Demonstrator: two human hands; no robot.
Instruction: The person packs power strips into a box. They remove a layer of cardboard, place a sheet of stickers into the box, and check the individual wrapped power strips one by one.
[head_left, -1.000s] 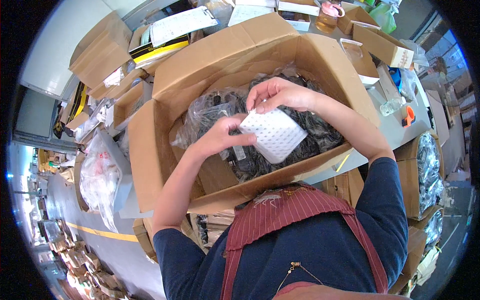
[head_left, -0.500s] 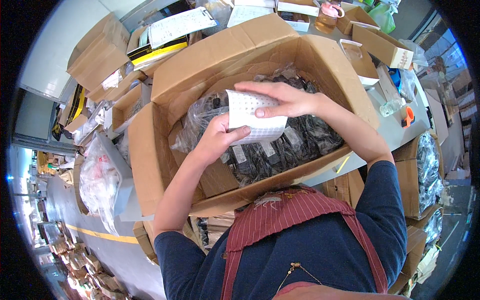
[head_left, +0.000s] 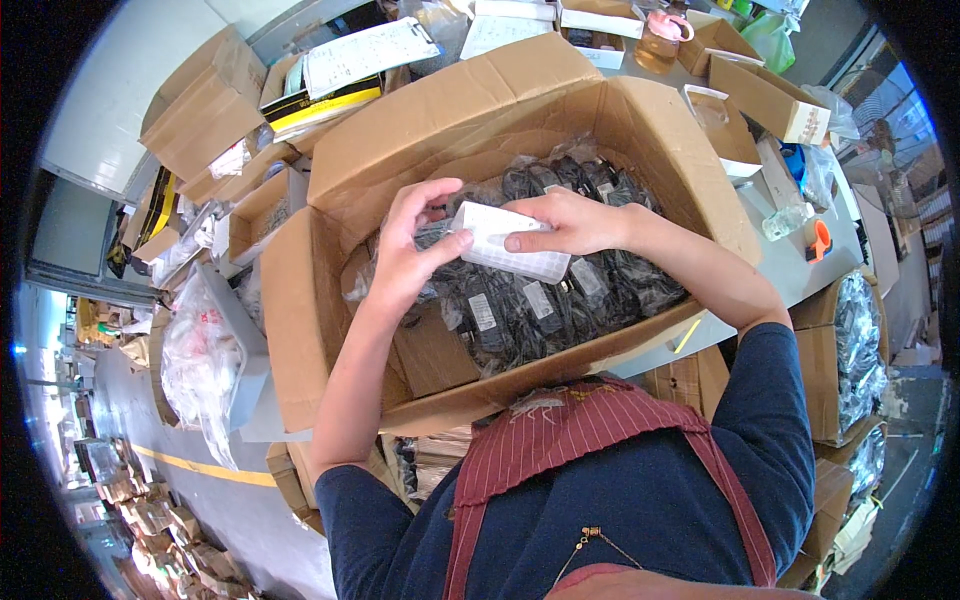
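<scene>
A white sheet of small labels [head_left: 515,245], printed in rows and bent over, is held above a large open carton [head_left: 450,115]. My right hand [head_left: 575,222] grips its right part, thumb on the near face and fingers behind the top edge. At the sheet's left edge is my left hand [head_left: 408,240], fingers curved and apart from the thumb, whose tip touches the sheet. Whether a tiny label sticks to those fingers cannot be made out. Below both hands, black items in clear plastic bags [head_left: 510,315] with white labels fill much of the carton.
A clipboard with papers [head_left: 370,55] lies beyond the carton on the left. Small open boxes [head_left: 722,130], a pink-lidded jug [head_left: 660,42], a clear bottle [head_left: 787,220] and an orange tape dispenser [head_left: 819,240] stand on the table. A grey bin with plastic bags [head_left: 205,335] is at left.
My left hand has let go of the sheet's lower left and moved up and left, its fingers spreading. The sheet has curled and tilted in my right hand, which has come slightly lower.
</scene>
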